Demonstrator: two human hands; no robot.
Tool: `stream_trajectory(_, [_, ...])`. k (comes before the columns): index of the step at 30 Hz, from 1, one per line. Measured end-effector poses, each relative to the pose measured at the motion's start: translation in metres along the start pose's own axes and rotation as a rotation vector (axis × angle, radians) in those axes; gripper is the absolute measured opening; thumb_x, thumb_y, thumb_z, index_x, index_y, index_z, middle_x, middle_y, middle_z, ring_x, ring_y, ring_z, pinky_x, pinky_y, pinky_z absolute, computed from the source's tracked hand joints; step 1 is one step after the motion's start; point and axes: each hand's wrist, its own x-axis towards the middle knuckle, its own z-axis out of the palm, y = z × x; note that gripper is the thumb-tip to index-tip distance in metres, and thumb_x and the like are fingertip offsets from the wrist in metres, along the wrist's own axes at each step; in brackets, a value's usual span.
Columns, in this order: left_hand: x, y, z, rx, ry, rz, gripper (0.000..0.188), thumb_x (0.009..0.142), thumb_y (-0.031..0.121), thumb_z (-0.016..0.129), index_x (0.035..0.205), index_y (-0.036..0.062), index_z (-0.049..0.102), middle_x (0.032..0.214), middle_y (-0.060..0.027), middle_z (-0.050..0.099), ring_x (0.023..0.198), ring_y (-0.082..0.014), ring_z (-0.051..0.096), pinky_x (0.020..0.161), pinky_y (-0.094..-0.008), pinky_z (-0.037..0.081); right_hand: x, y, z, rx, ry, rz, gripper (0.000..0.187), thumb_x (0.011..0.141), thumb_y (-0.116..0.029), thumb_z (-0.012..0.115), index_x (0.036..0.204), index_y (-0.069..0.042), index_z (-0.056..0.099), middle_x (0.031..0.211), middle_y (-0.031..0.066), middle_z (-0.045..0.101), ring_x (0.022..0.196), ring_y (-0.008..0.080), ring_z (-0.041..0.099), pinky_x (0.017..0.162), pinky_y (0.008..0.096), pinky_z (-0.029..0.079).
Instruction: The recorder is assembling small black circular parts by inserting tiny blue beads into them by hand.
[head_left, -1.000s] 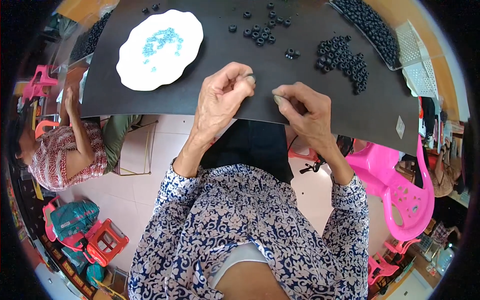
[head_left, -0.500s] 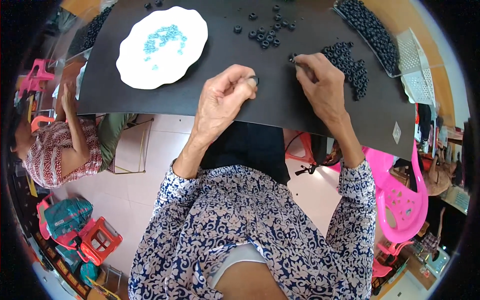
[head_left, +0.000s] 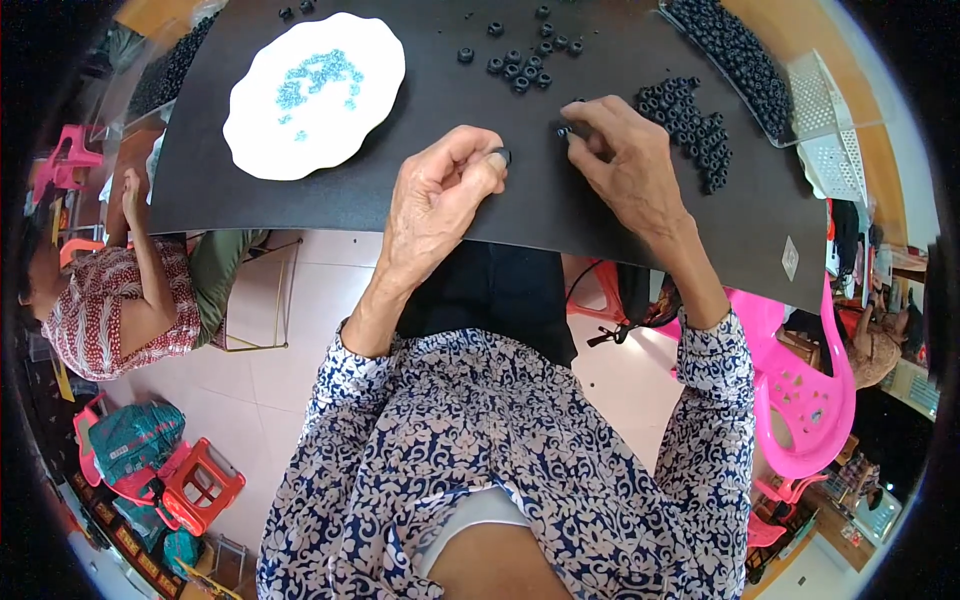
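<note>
My left hand (head_left: pixel 440 190) is closed over the near part of the dark table, pinching a small black ring-shaped part (head_left: pixel 502 155) that is mostly hidden by thumb and forefinger. To its right, my right hand (head_left: pixel 625 160) grips a dark slim tool (head_left: pixel 566 128); its tip points left and its exact kind is unclear. Beside that hand lies a pile of black ring-shaped parts (head_left: pixel 690 125). More loose black rings (head_left: pixel 522 68) are scattered farther back. A white scalloped plate (head_left: pixel 255 130) at the left carries tiny light-blue pieces (head_left: pixel 320 75).
A clear tray of black parts (head_left: pixel 735 70) is at the back right, by a white perforated basket (head_left: pixel 825 120). Another heap of black parts (head_left: pixel 175 70) lies at the far left. A person (head_left: pixel 125 300) sits at the left; a pink chair (head_left: pixel 800 400) stands at the right.
My right hand has shifted slightly left and up, bringing the dark tool nearer my left hand. My left hand keeps its pinch on the ring part. The view has moved a little.
</note>
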Motion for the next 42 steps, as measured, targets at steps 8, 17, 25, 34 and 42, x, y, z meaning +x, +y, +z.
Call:
stream_trajectory(8, [0.0,0.001,0.001,0.011,0.001,0.018,0.013,0.091,0.013,0.059,0.092,0.0002,0.063,0.075,0.0003,0.059,0.071,-0.0046,0.054,0.063,-0.0192,0.042,0.001,0.01,0.013,-0.097,0.008,-0.091,0.019,0.075,0.0,0.066,0.094,-0.002,0.064,0.079,0.0097,0.059,0.064,0.0186,0.061,0.06,0.0297,0.05])
stream_trajectory(17, [0.004,-0.003,-0.004,-0.101,-0.061,0.025,0.018,0.095,0.014,0.054,0.099,-0.0007,0.064,0.085,-0.0057,0.064,0.078,-0.0099,0.059,0.077,-0.025,0.049,-0.001,0.008,0.024,0.046,0.145,-0.098,0.017,0.072,0.002,0.066,0.088,-0.003,0.063,0.072,0.0054,0.056,0.059,0.0141,0.055,0.056,0.0253,0.047])
stream_trajectory(25, [0.007,-0.005,-0.006,-0.284,-0.056,-0.014,0.02,0.096,0.015,0.053,0.102,-0.002,0.062,0.083,-0.0051,0.063,0.077,-0.01,0.059,0.077,-0.0244,0.048,0.002,-0.031,0.014,0.427,0.077,0.157,0.016,0.076,0.002,0.066,0.092,-0.001,0.066,0.076,-0.0021,0.065,0.067,0.0006,0.057,0.062,0.0183,0.048])
stream_trajectory(34, [0.007,-0.005,-0.002,-0.237,-0.024,0.006,0.017,0.097,0.012,0.054,0.101,-0.0025,0.062,0.083,-0.0036,0.063,0.076,-0.0084,0.057,0.074,-0.0223,0.047,0.008,-0.048,0.019,0.426,0.103,0.008,0.014,0.076,0.005,0.067,0.09,0.001,0.065,0.082,0.0043,0.069,0.074,0.01,0.069,0.067,0.0217,0.056])
stream_trajectory(42, [0.008,-0.007,-0.004,-0.351,0.024,0.007,0.017,0.097,0.013,0.054,0.099,-0.0022,0.063,0.082,-0.0028,0.063,0.075,-0.0077,0.056,0.073,-0.0215,0.046,0.007,-0.053,0.027,0.492,0.156,-0.023,0.015,0.079,0.007,0.066,0.093,0.001,0.066,0.091,0.0059,0.068,0.083,0.0118,0.069,0.073,0.0238,0.056])
